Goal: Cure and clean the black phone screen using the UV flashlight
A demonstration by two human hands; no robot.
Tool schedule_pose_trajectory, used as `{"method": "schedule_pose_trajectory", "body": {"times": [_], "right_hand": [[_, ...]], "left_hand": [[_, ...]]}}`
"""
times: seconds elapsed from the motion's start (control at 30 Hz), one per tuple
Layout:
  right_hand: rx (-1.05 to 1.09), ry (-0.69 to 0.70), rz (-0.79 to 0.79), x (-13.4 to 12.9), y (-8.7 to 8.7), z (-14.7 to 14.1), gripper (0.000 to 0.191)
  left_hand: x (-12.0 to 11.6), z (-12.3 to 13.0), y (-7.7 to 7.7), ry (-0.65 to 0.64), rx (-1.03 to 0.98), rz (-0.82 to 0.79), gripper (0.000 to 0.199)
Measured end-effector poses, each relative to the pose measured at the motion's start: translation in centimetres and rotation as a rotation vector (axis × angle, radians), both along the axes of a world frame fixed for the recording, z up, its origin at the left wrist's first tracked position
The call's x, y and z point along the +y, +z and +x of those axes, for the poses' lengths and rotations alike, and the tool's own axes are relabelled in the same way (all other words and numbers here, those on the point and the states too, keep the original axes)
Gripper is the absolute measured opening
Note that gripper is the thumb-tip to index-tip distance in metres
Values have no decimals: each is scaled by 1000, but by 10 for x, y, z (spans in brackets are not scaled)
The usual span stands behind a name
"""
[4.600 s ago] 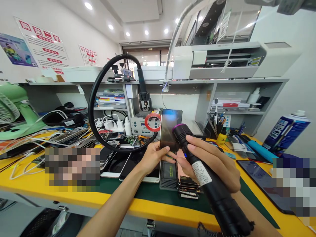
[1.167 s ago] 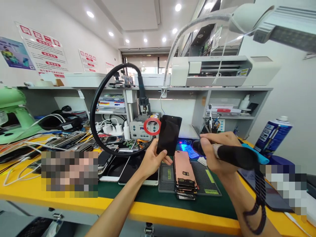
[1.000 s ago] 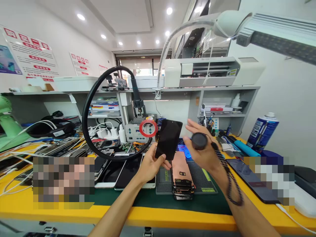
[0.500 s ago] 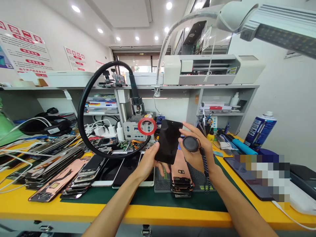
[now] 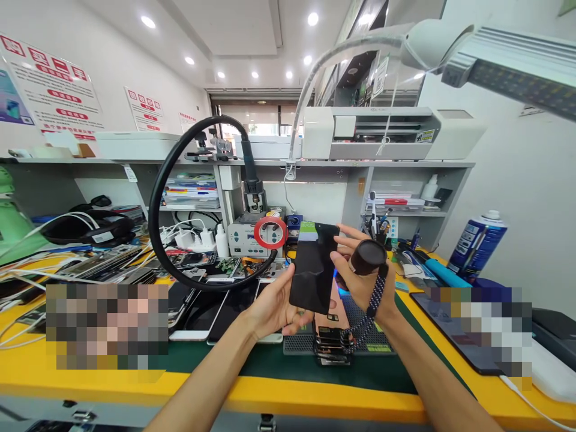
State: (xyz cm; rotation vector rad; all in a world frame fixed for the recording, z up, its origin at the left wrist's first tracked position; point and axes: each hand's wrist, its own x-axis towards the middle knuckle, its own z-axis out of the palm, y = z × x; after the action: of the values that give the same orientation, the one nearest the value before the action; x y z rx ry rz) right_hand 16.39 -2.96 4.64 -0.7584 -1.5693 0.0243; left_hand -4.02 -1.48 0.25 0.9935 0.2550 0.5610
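Note:
My left hand [image 5: 279, 309] grips the lower left edge of a black phone screen [image 5: 312, 276], held tilted above the bench. A green strip and a pale reflection show near the screen's top. My right hand [image 5: 364, 273] is closed around a short black flashlight [image 5: 369, 255] with a dotted wrist strap [image 5: 377, 294]. Its thumb and fingertips also touch the screen's right edge. Blue light glows just below that hand. Under the screen, a stack of phone screens [image 5: 332, 342] with copper-coloured backs lies on a grey perforated mat [image 5: 297, 344].
A black hose loop [image 5: 155, 222] and a red tape roll [image 5: 284, 233] stand by a grey soldering station [image 5: 243, 237]. White-edged screens [image 5: 191, 335] lie on the left; a blue spray can [image 5: 477, 243] stands right. A lamp [image 5: 517, 66] hangs overhead. Blurred patches hide both sides.
The phone screen has shifted slightly right and down, and a green strip now shows at its top. The flashlight has tilted, showing its side, and its strap hangs lower.

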Motion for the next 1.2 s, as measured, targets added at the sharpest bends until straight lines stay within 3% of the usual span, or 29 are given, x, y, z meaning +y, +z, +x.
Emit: {"method": "schedule_pose_trajectory", "body": {"times": [0.23,0.5,0.77,0.93,1.03,1.2], "right_hand": [[46,94,-100,-4,1,1,20],[-12,120,-74,-11,1,-6,18],[-108,-20,201,-13,-2,-11,24],[-79,82,228,-10,-7,-7,18],[-66,126,224,-11,-7,-4,14],[-118,88,204,-17,2,-3,17]], "left_hand": [[-2,2,1,-113,-75,63,86],[-12,4,8,-62,-207,-50,81],[-13,6,5,190,-239,118,55],[-13,4,1,310,-188,243,48],[-10,1,-1,319,-133,337,44],[-7,-1,-1,295,-48,489,48]]}}
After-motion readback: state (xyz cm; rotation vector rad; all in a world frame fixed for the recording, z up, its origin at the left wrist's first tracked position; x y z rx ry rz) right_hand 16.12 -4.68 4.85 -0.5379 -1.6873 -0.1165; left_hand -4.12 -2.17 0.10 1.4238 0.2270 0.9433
